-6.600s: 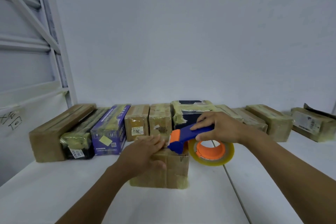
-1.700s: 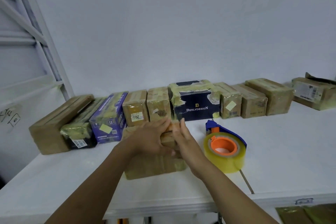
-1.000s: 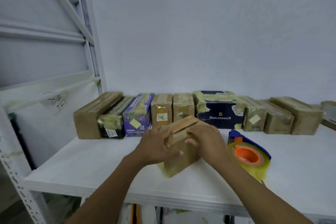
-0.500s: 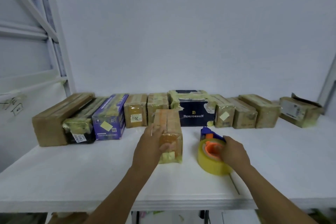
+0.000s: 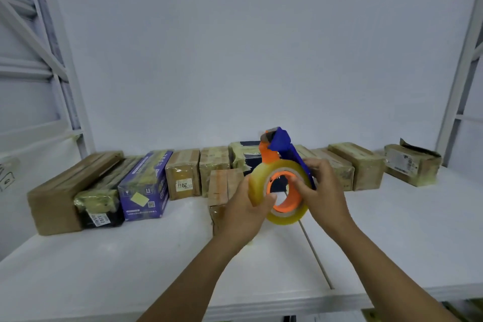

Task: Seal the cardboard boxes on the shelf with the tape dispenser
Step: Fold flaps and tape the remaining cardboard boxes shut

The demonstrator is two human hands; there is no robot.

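I have the tape dispenser [image 5: 281, 148] held up clear of the shelf [image 5: 130, 256] in both hands, with its blue cutter end pointing up and away from me. My left hand [image 5: 243, 214] grips the near-left rim of the tape roll [image 5: 287, 217], thumb laid across its face toward the orange hub; the other fingers are hidden behind the roll. My right hand [image 5: 324, 196] is curled round the handle side, one fingertip reaching the hub. The cardboard box [image 5: 224, 183] I take to be the one to seal stands on the shelf just below and left of the roll, partly behind my left hand, its long axis running away from me toward the row of taped boxes [image 5: 183, 172]. The left hand is nearer it. I judge the cutter end must tip forward and down onto that top face.
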